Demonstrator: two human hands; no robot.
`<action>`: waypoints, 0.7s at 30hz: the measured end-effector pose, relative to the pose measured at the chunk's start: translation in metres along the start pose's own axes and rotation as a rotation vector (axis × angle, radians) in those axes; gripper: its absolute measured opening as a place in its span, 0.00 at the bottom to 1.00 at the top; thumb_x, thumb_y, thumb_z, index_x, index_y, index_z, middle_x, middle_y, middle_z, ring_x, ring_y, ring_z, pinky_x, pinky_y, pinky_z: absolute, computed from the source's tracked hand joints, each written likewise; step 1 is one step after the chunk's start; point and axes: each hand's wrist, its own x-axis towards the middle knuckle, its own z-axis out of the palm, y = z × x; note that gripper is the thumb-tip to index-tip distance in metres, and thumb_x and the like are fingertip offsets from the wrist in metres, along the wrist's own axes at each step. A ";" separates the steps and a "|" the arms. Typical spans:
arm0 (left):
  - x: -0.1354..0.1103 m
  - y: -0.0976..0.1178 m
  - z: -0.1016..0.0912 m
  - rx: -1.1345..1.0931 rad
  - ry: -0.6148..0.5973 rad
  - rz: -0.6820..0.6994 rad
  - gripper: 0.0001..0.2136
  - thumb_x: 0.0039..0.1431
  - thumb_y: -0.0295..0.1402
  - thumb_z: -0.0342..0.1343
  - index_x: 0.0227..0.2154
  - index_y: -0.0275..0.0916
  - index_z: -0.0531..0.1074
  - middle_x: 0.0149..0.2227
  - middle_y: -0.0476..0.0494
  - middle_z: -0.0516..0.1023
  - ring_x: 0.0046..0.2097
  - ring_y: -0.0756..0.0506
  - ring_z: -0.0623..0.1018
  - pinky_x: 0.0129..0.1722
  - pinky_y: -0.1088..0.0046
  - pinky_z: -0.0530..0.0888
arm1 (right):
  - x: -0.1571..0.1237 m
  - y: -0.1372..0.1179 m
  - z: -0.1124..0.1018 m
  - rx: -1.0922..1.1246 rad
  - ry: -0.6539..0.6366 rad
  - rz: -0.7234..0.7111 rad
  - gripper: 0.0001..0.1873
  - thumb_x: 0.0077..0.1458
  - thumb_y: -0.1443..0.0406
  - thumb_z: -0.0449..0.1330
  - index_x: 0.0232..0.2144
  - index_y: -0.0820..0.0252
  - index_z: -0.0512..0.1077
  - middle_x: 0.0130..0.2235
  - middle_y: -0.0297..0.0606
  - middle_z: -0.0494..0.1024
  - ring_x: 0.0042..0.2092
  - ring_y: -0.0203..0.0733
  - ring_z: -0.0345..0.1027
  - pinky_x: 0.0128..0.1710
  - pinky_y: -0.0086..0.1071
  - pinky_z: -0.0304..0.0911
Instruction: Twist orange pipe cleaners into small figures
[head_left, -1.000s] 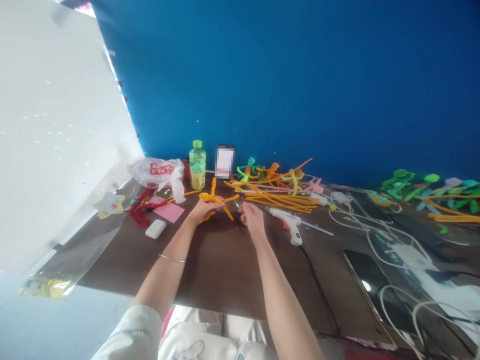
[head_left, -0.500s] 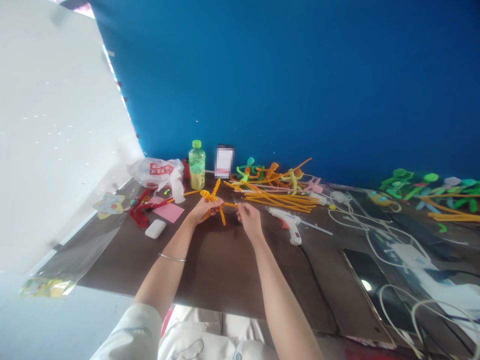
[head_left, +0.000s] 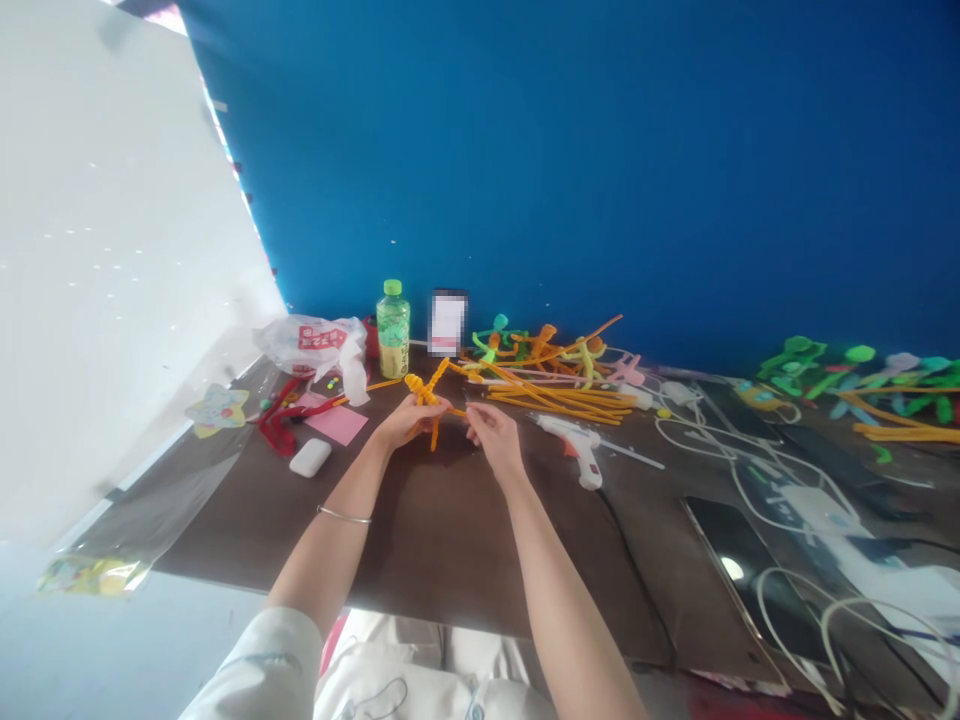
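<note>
The left hand [head_left: 409,424] curls its fingers around a twisted orange pipe-cleaner figure [head_left: 426,392], while the right hand [head_left: 491,440] pinches the figure's thin outstretched arm [head_left: 456,409] between its fingertips [head_left: 472,417].

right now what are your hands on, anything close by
left hand gripping orange pipe-cleaner figure; right hand at its arm tip; glue gun to the right, pipe-cleaner pile ahead
</note>
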 end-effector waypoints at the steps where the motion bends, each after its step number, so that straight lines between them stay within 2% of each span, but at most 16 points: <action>1: 0.000 0.001 0.000 -0.008 -0.012 -0.010 0.10 0.41 0.32 0.63 0.29 0.35 0.73 0.22 0.50 0.67 0.23 0.56 0.66 0.21 0.80 0.61 | 0.000 0.000 0.001 0.003 -0.015 0.007 0.23 0.40 0.51 0.61 0.34 0.62 0.73 0.23 0.35 0.74 0.21 0.33 0.63 0.20 0.28 0.58; 4: -0.002 0.006 0.000 -0.158 -0.082 -0.038 0.11 0.45 0.34 0.59 0.33 0.34 0.74 0.26 0.45 0.72 0.29 0.51 0.71 0.29 0.77 0.68 | -0.001 0.000 0.002 0.027 -0.011 0.021 0.19 0.37 0.54 0.64 0.30 0.62 0.74 0.21 0.34 0.73 0.21 0.34 0.65 0.23 0.29 0.61; 7: -0.007 0.013 0.002 -0.399 -0.154 -0.038 0.20 0.49 0.43 0.53 0.38 0.32 0.73 0.33 0.36 0.75 0.36 0.45 0.74 0.36 0.69 0.70 | -0.001 0.001 0.004 0.181 0.054 0.035 0.18 0.35 0.56 0.66 0.28 0.62 0.73 0.25 0.36 0.76 0.24 0.35 0.68 0.25 0.31 0.65; 9: -0.009 0.015 0.003 -0.480 -0.172 -0.011 0.23 0.49 0.46 0.51 0.39 0.31 0.73 0.38 0.33 0.75 0.39 0.41 0.75 0.39 0.64 0.70 | -0.002 0.003 0.006 0.261 0.088 0.048 0.18 0.34 0.57 0.67 0.28 0.62 0.73 0.26 0.36 0.76 0.26 0.36 0.70 0.27 0.31 0.66; 12: -0.007 0.011 0.006 -0.458 -0.127 0.031 0.19 0.48 0.40 0.55 0.41 0.33 0.72 0.40 0.36 0.75 0.40 0.43 0.75 0.42 0.64 0.70 | -0.002 0.006 0.009 0.265 0.108 0.040 0.17 0.34 0.58 0.67 0.28 0.62 0.74 0.25 0.35 0.76 0.26 0.37 0.71 0.28 0.32 0.68; 15: -0.001 0.003 0.009 -0.335 -0.007 0.053 0.13 0.45 0.28 0.59 0.37 0.34 0.73 0.34 0.42 0.76 0.34 0.49 0.75 0.38 0.72 0.71 | 0.000 0.010 0.011 0.201 0.119 0.007 0.17 0.34 0.57 0.66 0.27 0.63 0.75 0.26 0.36 0.77 0.26 0.38 0.71 0.28 0.33 0.68; 18: 0.004 -0.002 0.012 -0.309 0.073 0.101 0.10 0.45 0.25 0.60 0.34 0.33 0.74 0.30 0.45 0.75 0.31 0.53 0.74 0.35 0.77 0.70 | 0.001 0.014 0.011 0.158 0.121 0.005 0.18 0.35 0.56 0.66 0.28 0.63 0.75 0.27 0.38 0.77 0.27 0.40 0.71 0.29 0.35 0.69; 21: 0.005 -0.004 0.013 -0.360 0.095 0.124 0.10 0.45 0.23 0.59 0.34 0.32 0.74 0.30 0.44 0.75 0.30 0.54 0.74 0.36 0.77 0.71 | 0.002 0.017 0.011 0.142 0.097 0.011 0.18 0.36 0.56 0.65 0.29 0.63 0.75 0.27 0.38 0.77 0.27 0.40 0.72 0.30 0.36 0.70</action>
